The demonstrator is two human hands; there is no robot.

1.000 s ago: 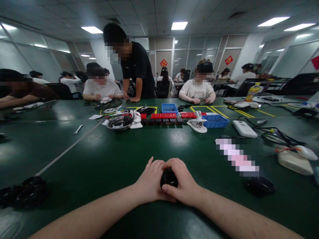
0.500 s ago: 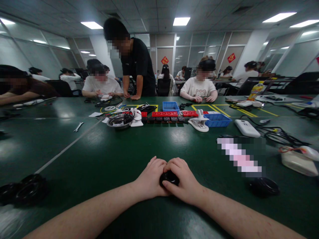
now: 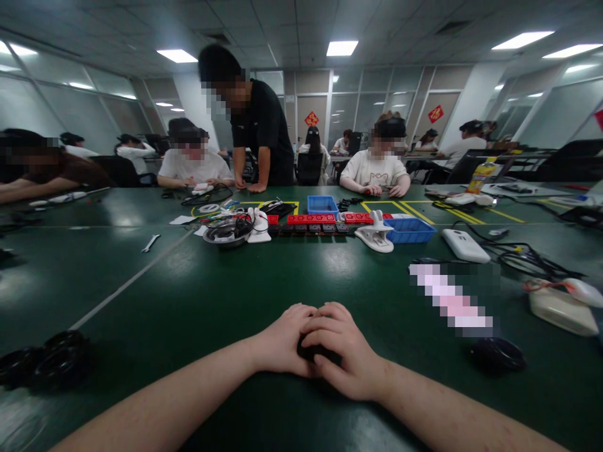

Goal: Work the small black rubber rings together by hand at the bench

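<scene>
Between my two hands, low over the green table [image 3: 226, 301], is a glossy black ring-shaped coil [image 3: 324, 355]; whether it is wound cable cannot be made out. My left hand [image 3: 284, 339] is closed around its left and far side, with the fingertips partly hidden behind my right hand. From the right, my right hand [image 3: 347, 351] grips the coil, fingers bent over its top and thumb along the near side. Similar black coils [image 3: 59, 355] lie at the left, and another black coil [image 3: 498, 355] lies to the right.
Ahead stand a metal bowl [image 3: 228, 233] with cables, red power strips [image 3: 311, 219], white clips [image 3: 375, 233] and blue trays [image 3: 409, 231]. A wrench [image 3: 151, 243] lies left; a white box [image 3: 465, 245] and black cables [image 3: 527, 257] lie right. Several people sit or stand across the table.
My right hand's fingers have moved across the top of the black coil, covering its centre hole, which was visible before. Both hands stay together around it; the view has tilted slightly.
</scene>
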